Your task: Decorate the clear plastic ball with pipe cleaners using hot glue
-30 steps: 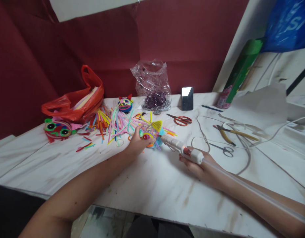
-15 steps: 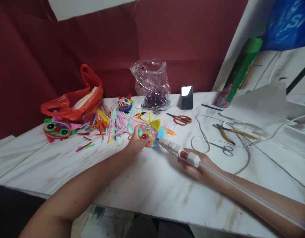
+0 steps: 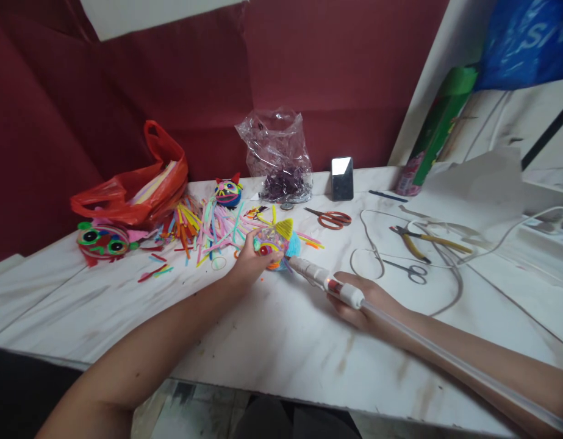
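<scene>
My left hand is closed on a colourful pipe-cleaner figure with a red eye, a yellow ear and a light blue side. My right hand is wrapped round a white glue gun, with a glow and a clear glue stick running out of its back end along the forearm. The gun's nozzle is at the figure's lower right side; whether it touches cannot be told. Behind the figure lie loose pipe cleaners. A small blue cat-like head stands past them.
On the left are a green-eyed figure and a red bag. A clear bag, phone and orange scissors stand or lie behind. Pliers, small scissors, cords and a green can are on the right.
The view has shifted slightly, so things on the table sit a little further left. Both hands keep their holds, and the nozzle stays at the figure's side.
</scene>
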`<state>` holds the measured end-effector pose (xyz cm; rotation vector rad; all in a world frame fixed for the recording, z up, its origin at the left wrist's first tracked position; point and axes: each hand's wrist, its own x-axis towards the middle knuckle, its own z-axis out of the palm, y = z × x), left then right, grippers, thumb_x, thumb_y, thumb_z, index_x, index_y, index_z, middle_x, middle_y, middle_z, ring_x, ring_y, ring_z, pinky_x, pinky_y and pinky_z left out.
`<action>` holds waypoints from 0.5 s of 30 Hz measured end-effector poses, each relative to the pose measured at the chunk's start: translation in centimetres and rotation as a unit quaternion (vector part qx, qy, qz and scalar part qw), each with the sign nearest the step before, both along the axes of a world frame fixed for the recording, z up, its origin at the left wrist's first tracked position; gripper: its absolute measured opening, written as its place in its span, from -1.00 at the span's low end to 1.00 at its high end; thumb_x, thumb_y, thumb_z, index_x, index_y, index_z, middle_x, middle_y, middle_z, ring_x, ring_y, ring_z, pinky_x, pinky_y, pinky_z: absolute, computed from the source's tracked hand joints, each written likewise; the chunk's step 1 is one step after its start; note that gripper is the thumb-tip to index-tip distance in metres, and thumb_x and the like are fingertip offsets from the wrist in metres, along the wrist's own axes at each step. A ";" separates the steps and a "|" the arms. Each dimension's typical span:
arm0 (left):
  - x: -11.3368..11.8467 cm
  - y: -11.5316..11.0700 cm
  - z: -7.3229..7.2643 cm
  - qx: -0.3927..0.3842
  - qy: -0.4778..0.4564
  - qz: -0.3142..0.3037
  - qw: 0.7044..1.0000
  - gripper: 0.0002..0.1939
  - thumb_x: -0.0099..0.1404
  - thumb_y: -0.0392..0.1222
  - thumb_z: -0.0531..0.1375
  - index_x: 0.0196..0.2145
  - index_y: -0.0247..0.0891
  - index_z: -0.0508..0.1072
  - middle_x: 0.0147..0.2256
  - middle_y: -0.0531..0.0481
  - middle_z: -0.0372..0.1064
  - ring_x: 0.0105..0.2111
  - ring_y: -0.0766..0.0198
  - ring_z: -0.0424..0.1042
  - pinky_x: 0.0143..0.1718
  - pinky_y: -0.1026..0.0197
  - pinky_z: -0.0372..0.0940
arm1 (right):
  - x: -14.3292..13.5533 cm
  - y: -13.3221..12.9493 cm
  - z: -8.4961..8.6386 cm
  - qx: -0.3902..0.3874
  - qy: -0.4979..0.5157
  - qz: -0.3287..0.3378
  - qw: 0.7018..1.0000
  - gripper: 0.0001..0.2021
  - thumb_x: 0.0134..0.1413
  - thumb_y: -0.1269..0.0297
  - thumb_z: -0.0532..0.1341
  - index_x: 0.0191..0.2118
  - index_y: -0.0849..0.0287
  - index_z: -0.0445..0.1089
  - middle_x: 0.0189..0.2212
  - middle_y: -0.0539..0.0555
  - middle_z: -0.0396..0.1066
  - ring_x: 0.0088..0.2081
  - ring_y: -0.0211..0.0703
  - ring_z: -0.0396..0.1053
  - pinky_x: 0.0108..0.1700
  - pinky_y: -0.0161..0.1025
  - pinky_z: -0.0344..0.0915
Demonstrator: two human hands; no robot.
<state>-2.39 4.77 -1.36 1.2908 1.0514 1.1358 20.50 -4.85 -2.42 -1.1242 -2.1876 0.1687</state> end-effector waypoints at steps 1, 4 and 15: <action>0.0 0.0 0.0 0.001 -0.006 -0.003 1.000 -0.08 -0.08 -0.18 0.40 0.20 -0.12 0.07 -0.19 -0.05 0.44 -0.29 0.27 0.48 -0.19 0.19 0.37 | 0.0 0.0 -0.1 0.004 -0.006 -0.005 1.000 -0.87 0.11 0.36 0.01 -0.44 0.12 0.22 -0.53 0.04 0.32 -0.51 -0.23 0.29 -0.45 -0.30 0.23; 0.0 -0.2 0.3 -0.001 -0.007 -0.004 1.000 -0.09 -0.08 -0.18 0.40 0.19 -0.13 0.09 -0.19 -0.04 0.45 -0.28 0.28 0.47 -0.19 0.21 0.36 | -0.2 0.2 -0.7 0.017 -0.016 -0.031 0.999 -0.89 0.04 0.38 0.03 -0.47 0.12 0.21 -0.56 0.03 0.31 -0.54 -0.24 0.26 -0.47 -0.30 0.22; 0.2 -0.5 0.8 -0.007 0.015 0.009 1.000 -0.06 -0.10 -0.18 0.40 0.20 -0.11 0.08 -0.25 -0.01 0.46 -0.31 0.25 0.48 -0.20 0.18 0.38 | -0.2 1.0 -2.2 0.018 -0.022 -0.049 0.998 -0.91 -0.06 0.39 0.08 -0.51 0.11 0.19 -0.59 0.02 0.29 -0.56 -0.25 0.24 -0.51 -0.31 0.19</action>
